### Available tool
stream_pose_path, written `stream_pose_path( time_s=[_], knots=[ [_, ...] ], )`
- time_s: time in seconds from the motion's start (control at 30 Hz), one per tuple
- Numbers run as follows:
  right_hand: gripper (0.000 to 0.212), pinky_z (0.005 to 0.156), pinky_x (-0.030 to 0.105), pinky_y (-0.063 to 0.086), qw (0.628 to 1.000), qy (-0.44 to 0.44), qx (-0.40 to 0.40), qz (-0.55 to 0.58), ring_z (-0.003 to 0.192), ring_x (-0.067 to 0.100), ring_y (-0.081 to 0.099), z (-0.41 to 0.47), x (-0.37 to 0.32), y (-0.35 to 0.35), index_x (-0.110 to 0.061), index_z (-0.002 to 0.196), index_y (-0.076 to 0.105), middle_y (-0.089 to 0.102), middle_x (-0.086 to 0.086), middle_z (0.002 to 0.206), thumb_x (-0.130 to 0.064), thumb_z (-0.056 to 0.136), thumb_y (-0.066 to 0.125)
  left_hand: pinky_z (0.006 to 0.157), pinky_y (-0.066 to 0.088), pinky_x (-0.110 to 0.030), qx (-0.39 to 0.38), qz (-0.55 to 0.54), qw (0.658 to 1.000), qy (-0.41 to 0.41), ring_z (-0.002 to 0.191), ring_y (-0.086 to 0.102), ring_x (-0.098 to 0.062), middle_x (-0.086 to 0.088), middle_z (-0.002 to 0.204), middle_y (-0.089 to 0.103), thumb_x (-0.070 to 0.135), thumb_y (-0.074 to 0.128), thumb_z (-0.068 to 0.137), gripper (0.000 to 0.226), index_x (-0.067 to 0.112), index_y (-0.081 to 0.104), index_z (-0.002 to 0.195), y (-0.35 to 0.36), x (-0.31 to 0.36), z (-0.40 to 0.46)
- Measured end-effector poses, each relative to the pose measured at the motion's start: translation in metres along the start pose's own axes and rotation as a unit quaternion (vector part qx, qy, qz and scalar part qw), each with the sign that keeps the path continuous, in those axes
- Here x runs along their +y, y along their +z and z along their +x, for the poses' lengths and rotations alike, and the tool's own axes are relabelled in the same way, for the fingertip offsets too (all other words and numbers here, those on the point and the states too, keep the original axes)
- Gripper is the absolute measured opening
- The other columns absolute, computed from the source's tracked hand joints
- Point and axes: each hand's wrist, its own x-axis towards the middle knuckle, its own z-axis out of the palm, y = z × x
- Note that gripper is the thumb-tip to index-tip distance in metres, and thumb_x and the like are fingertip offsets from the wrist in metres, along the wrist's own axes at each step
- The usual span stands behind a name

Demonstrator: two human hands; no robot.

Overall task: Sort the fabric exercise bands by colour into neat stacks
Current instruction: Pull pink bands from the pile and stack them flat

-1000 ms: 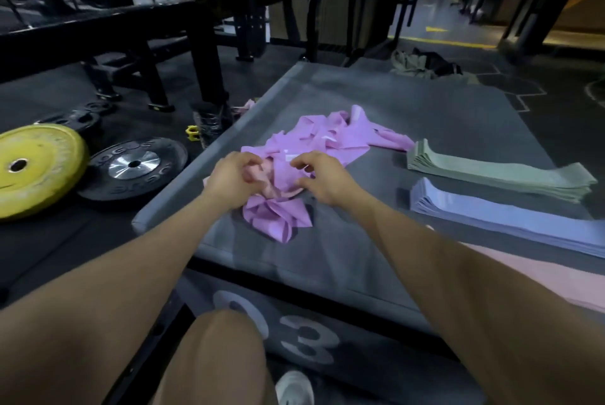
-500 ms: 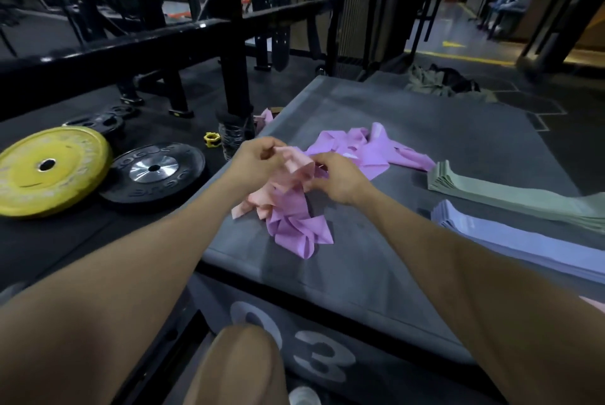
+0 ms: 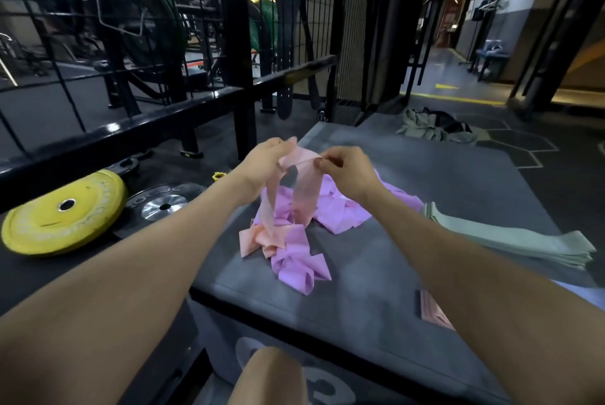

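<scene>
Both hands are raised above the grey padded table (image 3: 376,273), each pinching the top edge of one pale pink fabric exercise band (image 3: 302,188): the left hand (image 3: 262,162) grips its left corner and the right hand (image 3: 347,169) its right corner, a short gap between them. The band hangs as an open loop, and its lower end trails into the tangled heap of lilac fabric bands (image 3: 330,208), where further crumpled pink band (image 3: 258,237) lies; whether that is part of the same band cannot be told. The step in hand looks to be freeing this pink band from the heap. To do it well, lift straight up until the tail clears, give it a light shake so no lilac piece rides along, then slide the pinches apart to flatten the loop before laying it down. Its home is probably the flat pink stack (image 3: 432,309) showing at the near right edge, partly hidden by the right forearm; align edges there rather than dropping it. The folded stack of sage-green bands (image 3: 510,237) lies to the right, well apart from the heap.
</scene>
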Motion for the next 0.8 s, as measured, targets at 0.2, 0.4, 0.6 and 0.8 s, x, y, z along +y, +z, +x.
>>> stream_pose_path(
  time_s=[0.2,0.4,0.6,0.8],
  knots=[
    [0.014,0.058,0.019,0.041,0.998,-0.022,0.017,0.050,0.057,0.003,0.047,0.004,-0.018,-0.025,-0.005,0.083,0.064,0.060,0.001,0.072,-0.008,0.092,0.053,0.049,0.039,-0.020,0.006,0.205,0.978,0.027,0.061,0.046,-0.011,0.000,0.079,0.050,0.002,0.072,0.072,0.040,0.017,0.040,0.092,0.007,0.013,-0.003],
    [0.023,0.076,0.046,0.053,0.994,-0.024,0.050,0.089,0.068,0.017,0.050,0.010,-0.024,-0.044,-0.018,0.071,0.058,0.057,-0.002,0.066,-0.011,0.092,0.053,0.066,0.044,-0.020,0.074,0.147,0.979,0.116,0.075,0.049,-0.011,0.006,0.087,0.049,0.000,0.068,0.077,0.038,0.016,0.045,0.103,0.013,0.030,0.002],
    [0.022,0.064,0.031,0.043,0.995,-0.029,0.013,0.093,0.059,0.011,0.045,0.005,-0.036,-0.060,-0.015,0.070,0.060,0.054,-0.001,0.063,-0.012,0.091,0.057,0.070,0.048,-0.023,0.083,0.113,0.982,0.126,0.072,0.056,-0.012,0.001,0.078,0.061,0.008,0.073,0.079,0.018,0.018,0.059,0.083,0.008,0.045,0.000],
    [0.037,0.043,0.016,0.028,0.994,0.007,-0.044,0.096,0.038,0.001,0.032,-0.010,-0.022,-0.068,-0.009,0.058,0.049,0.040,-0.014,0.039,-0.014,0.093,0.056,0.072,0.049,-0.029,-0.024,0.062,0.998,0.018,0.070,0.060,-0.015,0.005,0.065,0.068,0.009,0.065,0.085,0.009,0.013,0.066,0.077,0.000,0.037,-0.013]
  ],
)
